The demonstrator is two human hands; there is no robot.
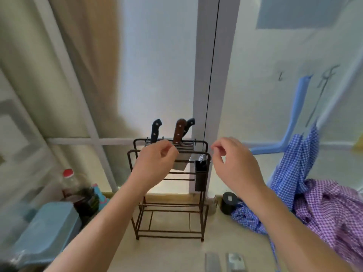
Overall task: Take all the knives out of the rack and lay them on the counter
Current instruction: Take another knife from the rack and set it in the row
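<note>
A dark brown wire rack (202, 216) stands on the beige counter (176, 254) against the window. Three knives stand handle-up in its top slots: a dark blue-handled knife (156, 130) on the left, a brown-handled knife (179, 131) in the middle, and another dark-handled knife (189, 124) just behind it. My left hand (157, 160) hovers in front of the knife block, fingers loosely curled, holding nothing. My right hand (233, 163) is raised beside the rack's right post, fingers apart and empty. Two metal blades (224, 262) lie on the counter at the bottom edge.
A black utensil holder (200, 177) hangs on the rack's right side. A blue plastic tub (49, 228) and a red-capped bottle (68, 183) sit at left. Blue and purple checked cloths (318, 203) and a small black jar (228, 202) lie at right.
</note>
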